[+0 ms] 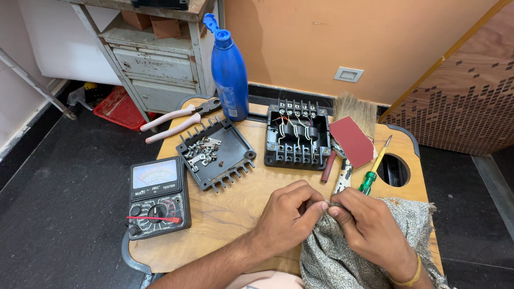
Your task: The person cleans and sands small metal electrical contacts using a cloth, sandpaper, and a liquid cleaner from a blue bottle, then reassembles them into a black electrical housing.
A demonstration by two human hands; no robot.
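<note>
One wooden table (235, 214), black floor (59, 176).

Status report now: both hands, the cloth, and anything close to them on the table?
Left hand and right hand both pinching grey cloth at table's near edge. Green-handled screwdriver and brush just beyond the fingers.

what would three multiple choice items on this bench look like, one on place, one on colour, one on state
1. Where do the pliers lie?
A. left of the bottle
B. on the cloth
C. on the meter

2. What colour is the bottle?
A. red
B. blue
C. white

3. What are both hands doing?
A. lying flat
B. holding the brush
C. pinching the cloth

Key: 1 A, the pliers rest by the table's far left edge beside the bottle. 2 B, body and cap are blue. 3 C, left hand and right hand meet on the cloth's edge.
</note>
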